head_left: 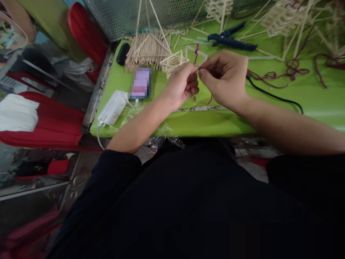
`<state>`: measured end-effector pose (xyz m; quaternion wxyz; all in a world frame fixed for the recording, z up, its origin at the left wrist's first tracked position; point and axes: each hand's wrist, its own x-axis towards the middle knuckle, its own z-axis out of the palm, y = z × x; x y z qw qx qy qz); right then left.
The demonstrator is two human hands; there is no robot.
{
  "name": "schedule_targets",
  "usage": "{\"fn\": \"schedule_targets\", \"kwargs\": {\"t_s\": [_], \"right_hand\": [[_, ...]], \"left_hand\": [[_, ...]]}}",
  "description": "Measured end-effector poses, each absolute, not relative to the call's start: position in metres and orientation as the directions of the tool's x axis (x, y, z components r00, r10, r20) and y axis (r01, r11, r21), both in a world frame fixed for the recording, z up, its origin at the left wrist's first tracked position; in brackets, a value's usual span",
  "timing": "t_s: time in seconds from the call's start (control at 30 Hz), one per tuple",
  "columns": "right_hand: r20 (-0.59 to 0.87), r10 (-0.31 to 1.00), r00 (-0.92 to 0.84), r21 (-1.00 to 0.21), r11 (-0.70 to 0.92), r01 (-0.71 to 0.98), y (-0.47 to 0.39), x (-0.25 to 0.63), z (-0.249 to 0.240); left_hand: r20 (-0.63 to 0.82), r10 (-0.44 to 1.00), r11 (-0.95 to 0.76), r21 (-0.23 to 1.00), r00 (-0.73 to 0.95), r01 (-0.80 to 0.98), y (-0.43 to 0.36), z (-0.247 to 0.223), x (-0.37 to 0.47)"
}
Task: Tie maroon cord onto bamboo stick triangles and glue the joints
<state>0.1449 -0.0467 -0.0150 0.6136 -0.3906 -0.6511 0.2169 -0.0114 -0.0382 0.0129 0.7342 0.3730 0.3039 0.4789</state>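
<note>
My left hand (182,85) and my right hand (228,81) meet over the green table, fingertips pinched close together. Between them runs a thin purple string (196,57); its loose tails hang below my fingers. The string loops around a small bent frame of pale sticks (202,54) just beyond my fingertips. The exact knot or crossing is hidden by my fingers. Touching or just behind my left hand is a small lattice of pale sticks (172,62). Dark blue pliers (231,39) lie beyond my right hand.
A pile of thin sticks (148,48), a phone (141,82) and a white power bank (113,107) are at left. Larger stick structures (280,18) stand at the back right, near tangled purple string (293,70) and a black cable (275,95). Red chairs (51,120) flank the table.
</note>
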Motion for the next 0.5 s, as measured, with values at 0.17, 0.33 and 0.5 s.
{"fn": "schedule_targets", "kwargs": {"t_s": [0.17,0.33,0.5], "right_hand": [[0.570,0.818,0.076,-0.775,0.504,0.382,-0.056,0.146,-0.009],[0.481,0.867,0.129,-0.838,0.411,0.359,-0.059,0.143,-0.007],[0.408,0.905,0.118,-0.906,0.386,0.172,-0.051,0.141,-0.014]], "left_hand": [[-0.096,0.936,0.257,0.843,0.339,-0.472,-0.037,0.008,-0.009],[-0.078,0.945,0.228,0.853,0.319,-0.469,-0.039,0.008,-0.006],[-0.063,0.941,0.232,0.836,0.334,-0.498,-0.039,0.005,-0.004]]}}
